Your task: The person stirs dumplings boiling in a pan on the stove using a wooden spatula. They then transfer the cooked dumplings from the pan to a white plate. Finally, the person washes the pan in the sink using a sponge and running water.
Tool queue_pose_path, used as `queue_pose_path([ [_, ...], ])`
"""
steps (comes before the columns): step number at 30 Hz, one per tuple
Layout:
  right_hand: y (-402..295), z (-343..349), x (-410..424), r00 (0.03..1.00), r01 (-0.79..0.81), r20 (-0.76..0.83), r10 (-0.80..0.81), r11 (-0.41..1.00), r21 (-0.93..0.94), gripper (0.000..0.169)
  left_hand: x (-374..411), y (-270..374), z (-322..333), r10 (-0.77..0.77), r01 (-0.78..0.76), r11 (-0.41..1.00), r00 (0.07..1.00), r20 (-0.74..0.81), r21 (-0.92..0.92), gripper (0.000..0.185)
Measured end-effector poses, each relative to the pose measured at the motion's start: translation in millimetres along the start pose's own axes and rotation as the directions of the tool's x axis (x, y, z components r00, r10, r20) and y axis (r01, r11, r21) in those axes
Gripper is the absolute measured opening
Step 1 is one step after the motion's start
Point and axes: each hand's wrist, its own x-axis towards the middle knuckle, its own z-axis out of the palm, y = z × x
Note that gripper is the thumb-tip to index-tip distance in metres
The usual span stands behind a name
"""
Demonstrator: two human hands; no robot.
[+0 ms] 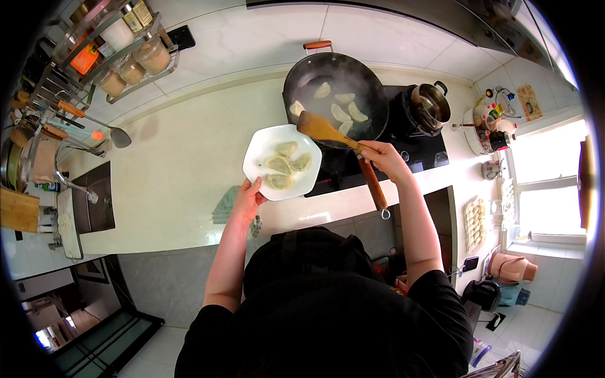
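My left hand (249, 198) grips the near edge of a white, angular plate (302, 185) that bears several dumplings (278, 164). In my right hand (384, 158) is the handle of a wooden spatula (321, 128), its blade over the left near rim of a dark wok (307, 75). More dumplings (339, 112) lie apart inside the wok, one of them close to the blade, and steam rises there. The plate is beside the wok, to its lower left. The wok's wooden handle (373, 186) points towards me, below my right hand.
A steel pot (432, 108) stands on the right of the black cooktop (432, 153). A green cloth (227, 208) lies on the pale counter (165, 165) near my left hand. Farther left are a sink (97, 201) and a wall rack of jars (142, 80). A tray of dumplings (475, 224) lies on the right.
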Motion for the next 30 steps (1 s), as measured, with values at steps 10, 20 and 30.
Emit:
queue_pose_path([
  [10, 30.2, -7.6, 74.2, 0.901, 0.124, -0.335, -0.275, 0.905, -0.408, 0.03, 31.2, 17.8, -7.2, 0.055, -0.055, 0.998, 0.998, -0.006, 0.041, 0.033],
  [20, 42.3, -5.2, 101.2, 0.835, 0.146, -0.345, -0.429, 0.777, -0.613, 0.027, 24.2, 15.1, -9.4, 0.005, -0.005, 1.0, 1.0, -0.015, 0.031, 0.033],
  [30, 49.7, 6.2, 90.8, 0.971, 0.093, -0.195, -0.14, 0.968, -0.232, 0.031, 19.6, 12.6, -12.2, 0.013, -0.014, 1.0, 1.0, 0.016, 0.017, 0.034],
])
